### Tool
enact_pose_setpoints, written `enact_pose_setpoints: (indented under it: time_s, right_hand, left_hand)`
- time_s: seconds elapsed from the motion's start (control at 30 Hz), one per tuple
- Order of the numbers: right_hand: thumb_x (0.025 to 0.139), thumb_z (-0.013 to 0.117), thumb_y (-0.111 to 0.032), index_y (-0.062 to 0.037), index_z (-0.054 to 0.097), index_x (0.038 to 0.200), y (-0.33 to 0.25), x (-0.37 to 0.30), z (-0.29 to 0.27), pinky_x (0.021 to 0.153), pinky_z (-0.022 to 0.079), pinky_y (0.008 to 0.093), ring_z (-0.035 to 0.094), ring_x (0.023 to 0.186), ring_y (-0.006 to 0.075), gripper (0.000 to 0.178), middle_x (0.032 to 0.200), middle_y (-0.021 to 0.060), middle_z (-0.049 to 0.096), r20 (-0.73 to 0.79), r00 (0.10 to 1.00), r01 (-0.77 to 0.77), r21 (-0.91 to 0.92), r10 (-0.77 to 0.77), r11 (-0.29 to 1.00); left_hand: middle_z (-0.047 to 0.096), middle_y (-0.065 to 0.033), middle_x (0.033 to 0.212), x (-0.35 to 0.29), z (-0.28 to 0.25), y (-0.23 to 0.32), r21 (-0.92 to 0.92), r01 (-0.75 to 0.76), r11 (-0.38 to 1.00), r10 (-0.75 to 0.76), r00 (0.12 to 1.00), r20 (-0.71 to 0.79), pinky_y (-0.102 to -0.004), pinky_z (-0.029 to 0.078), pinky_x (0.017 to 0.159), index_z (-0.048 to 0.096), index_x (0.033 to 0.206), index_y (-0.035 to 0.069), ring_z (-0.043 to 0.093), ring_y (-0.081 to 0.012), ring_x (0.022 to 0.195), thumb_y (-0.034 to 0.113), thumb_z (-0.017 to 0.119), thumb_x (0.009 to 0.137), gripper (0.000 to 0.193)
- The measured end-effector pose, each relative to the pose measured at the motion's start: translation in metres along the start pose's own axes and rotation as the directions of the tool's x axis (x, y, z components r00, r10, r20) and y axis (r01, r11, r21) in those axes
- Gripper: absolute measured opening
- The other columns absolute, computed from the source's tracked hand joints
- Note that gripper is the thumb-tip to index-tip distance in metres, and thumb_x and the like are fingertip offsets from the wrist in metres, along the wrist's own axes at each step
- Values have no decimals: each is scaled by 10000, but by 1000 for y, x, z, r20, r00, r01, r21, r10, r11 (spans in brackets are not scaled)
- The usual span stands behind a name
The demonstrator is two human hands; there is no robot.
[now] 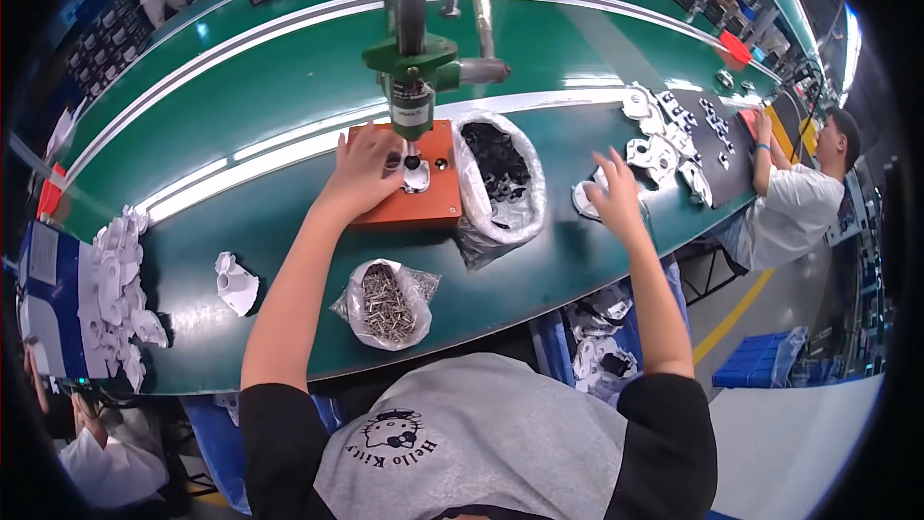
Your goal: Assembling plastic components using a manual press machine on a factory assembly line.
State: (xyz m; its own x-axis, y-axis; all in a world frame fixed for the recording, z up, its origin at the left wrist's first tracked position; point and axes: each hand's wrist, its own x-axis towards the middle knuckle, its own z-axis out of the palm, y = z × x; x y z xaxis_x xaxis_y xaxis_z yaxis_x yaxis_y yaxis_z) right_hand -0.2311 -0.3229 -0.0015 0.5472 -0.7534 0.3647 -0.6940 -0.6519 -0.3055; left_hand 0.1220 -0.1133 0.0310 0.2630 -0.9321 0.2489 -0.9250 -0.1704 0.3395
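Observation:
My left hand [364,171] rests over the left side of an orange block fixture [423,214], its fingers spread beside a small white plastic part [417,177] seated on top. A dark round piece shows by its fingertips; whether the fingers touch it is unclear. Straight above the white part stands the green press head [412,87], its tip close to the part. Off to the right, my right hand [618,197] hovers with fingers apart beside a white plastic piece [584,199] on the green table, and nothing shows in its grip.
Between my hands sits a clear bag of black parts [527,207]; nearer me is a bag of metal pins [420,320]. White housings [654,159] lie at right, more [117,279] at far left, and one [236,286] alone. A co-worker [794,188] sits at right.

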Motion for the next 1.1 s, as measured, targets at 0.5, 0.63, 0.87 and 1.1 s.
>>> enact_pose_setpoints:
  time_s: [0.5, 0.63, 0.87, 1.1]
  right_hand:
    - [818, 646, -143, -46, 592, 1096, 23, -62, 49, 1054, 277, 524, 250, 1356, 454, 300, 1433, 200, 363, -161, 984, 55, -129, -76, 990]
    - [811, 672, -133, -35, 609, 1023, 32, -62, 45, 1072, 258, 521, 256, 1345, 467, 241, 1407, 219, 387, -185, 978, 82, -68, -94, 994]
    - [785, 709, -131, 36, 602, 977, 26, -76, 34, 1046, 290, 474, 366, 1252, 430, 276, 1342, 257, 403, -249, 968, 62, 122, -30, 991]
    - [831, 689, -265, 18, 674, 896, -32, -36, 6, 923, 416, 351, 483, 1177, 253, 291, 1345, 149, 445, -85, 882, -249, 751, 464, 611]
  left_hand:
    - [554, -251, 1074, -6, -41, -97, -313, 302, 901, -416, 805, -423, -450, 466, 843, 489, 1153, -25, 562, -388, 1028, 464, 693, 780, 648]
    - [555, -254, 1167, -38, -32, -121, -244, 352, 904, -420, 843, -337, -458, 459, 891, 416, 1280, -6, 554, -409, 1059, 372, 645, 814, 642]
    - [674, -210, 891, -163, -78, -112, 264, 755, 601, -724, 654, -221, -497, 489, 744, 509, 1178, 33, 642, -408, 859, 470, 579, 838, 558]
    - [639, -270, 871, -214, -54, -131, 278, 785, 554, -773, 609, -177, -530, 466, 720, 499, 1024, 28, 611, -463, 835, 379, 536, 890, 377]
